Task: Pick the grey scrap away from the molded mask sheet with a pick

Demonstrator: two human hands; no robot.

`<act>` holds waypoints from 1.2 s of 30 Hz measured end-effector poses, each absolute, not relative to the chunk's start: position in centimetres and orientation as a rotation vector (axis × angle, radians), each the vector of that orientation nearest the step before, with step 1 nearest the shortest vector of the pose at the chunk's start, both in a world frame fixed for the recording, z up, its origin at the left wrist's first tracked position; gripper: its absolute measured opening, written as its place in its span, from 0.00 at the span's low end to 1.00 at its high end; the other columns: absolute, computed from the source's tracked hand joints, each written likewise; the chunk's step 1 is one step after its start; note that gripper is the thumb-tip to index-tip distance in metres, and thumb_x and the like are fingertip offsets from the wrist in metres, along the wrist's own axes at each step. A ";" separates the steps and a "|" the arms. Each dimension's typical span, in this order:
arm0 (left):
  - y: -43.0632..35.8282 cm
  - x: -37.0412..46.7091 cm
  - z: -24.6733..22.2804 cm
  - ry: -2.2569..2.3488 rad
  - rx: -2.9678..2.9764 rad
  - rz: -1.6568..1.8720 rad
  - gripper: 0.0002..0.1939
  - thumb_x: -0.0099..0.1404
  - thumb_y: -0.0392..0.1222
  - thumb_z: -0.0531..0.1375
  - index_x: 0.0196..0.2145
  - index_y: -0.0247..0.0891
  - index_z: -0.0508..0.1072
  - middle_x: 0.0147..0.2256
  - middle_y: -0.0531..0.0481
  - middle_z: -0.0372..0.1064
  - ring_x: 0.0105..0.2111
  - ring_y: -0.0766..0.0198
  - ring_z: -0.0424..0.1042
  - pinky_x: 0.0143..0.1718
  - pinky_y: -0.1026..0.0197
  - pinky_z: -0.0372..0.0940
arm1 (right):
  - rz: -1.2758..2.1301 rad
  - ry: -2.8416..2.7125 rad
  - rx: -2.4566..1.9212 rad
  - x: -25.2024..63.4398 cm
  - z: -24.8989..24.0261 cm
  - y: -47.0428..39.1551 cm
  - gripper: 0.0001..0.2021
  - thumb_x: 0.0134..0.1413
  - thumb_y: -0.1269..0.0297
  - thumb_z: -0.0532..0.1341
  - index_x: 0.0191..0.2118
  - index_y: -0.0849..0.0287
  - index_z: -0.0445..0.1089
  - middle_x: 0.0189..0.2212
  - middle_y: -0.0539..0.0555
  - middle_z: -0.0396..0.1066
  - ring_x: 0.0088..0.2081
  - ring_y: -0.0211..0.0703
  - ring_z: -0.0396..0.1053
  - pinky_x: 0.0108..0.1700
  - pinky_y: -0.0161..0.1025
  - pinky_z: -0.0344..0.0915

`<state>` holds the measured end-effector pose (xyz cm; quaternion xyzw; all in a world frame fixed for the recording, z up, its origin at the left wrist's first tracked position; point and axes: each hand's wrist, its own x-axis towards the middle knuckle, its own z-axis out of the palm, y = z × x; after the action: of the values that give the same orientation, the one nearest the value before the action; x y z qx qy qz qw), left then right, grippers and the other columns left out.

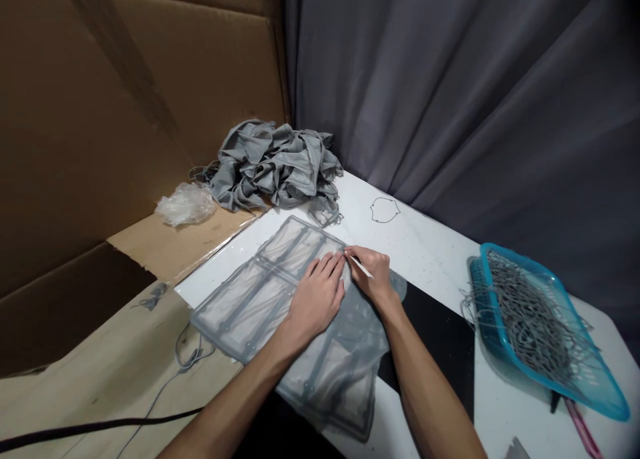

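A thin grey rubbery sheet [250, 295] with raised frame-like outlines and pale panels lies on the white table. My left hand [320, 292] rests flat on the sheet with its fingers stretched out. Close by, my right hand [374, 269] pinches a slim white pen-like tool [361, 265]. Its tip is at the sheet's upper right edge, near my left fingertips, and too small to make out. Toward the right and front, a loose part of the sheet is rumpled.
Crumpled grey sheets [280, 162] are heaped at the back beside a clear plastic bag [186, 204]. A thin outline-shaped loop [385, 210] lies near the curtain [450, 99]. At right, a blue basket [550, 275] holds grey strips. Cardboard [150, 65] walls the left; a black cable [100, 425] crosses below.
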<state>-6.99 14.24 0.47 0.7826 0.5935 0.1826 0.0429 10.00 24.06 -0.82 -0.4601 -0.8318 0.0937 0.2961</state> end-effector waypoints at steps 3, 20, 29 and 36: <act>14.2 -7.0 0.4 1.819 2.406 0.538 0.28 0.84 0.41 0.49 0.77 0.33 0.63 0.75 0.41 0.66 0.76 0.49 0.64 0.76 0.43 0.57 | 0.160 -2.122 -1.374 9.0 -0.6 23.7 0.10 0.73 0.60 0.64 0.41 0.51 0.83 0.35 0.54 0.87 0.33 0.50 0.81 0.36 0.40 0.62; 14.1 -6.9 0.2 1.842 2.464 0.584 0.26 0.83 0.40 0.51 0.74 0.34 0.67 0.74 0.40 0.68 0.74 0.48 0.66 0.75 0.41 0.61 | 0.727 -1.582 -1.315 9.2 -0.1 24.9 0.10 0.61 0.54 0.70 0.32 0.52 0.85 0.32 0.53 0.87 0.36 0.52 0.84 0.42 0.42 0.74; 14.0 -7.0 -0.2 1.872 2.460 0.686 0.28 0.81 0.39 0.53 0.74 0.29 0.65 0.71 0.33 0.69 0.70 0.46 0.70 0.73 0.43 0.63 | 0.897 -1.718 -1.033 9.4 -1.0 25.2 0.08 0.58 0.54 0.74 0.33 0.51 0.87 0.40 0.58 0.89 0.44 0.59 0.87 0.52 0.51 0.81; 14.0 -7.0 -0.1 1.871 2.445 0.660 0.28 0.81 0.39 0.53 0.74 0.28 0.65 0.71 0.33 0.69 0.71 0.46 0.69 0.74 0.44 0.60 | 0.915 -1.723 -1.037 9.7 -1.4 25.3 0.08 0.58 0.56 0.75 0.32 0.52 0.86 0.40 0.59 0.89 0.45 0.59 0.87 0.54 0.52 0.81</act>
<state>-6.99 14.01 -0.08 0.7766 0.5941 0.2097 -0.0036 9.69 25.33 -1.37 -0.4194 -0.6968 0.3698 0.4493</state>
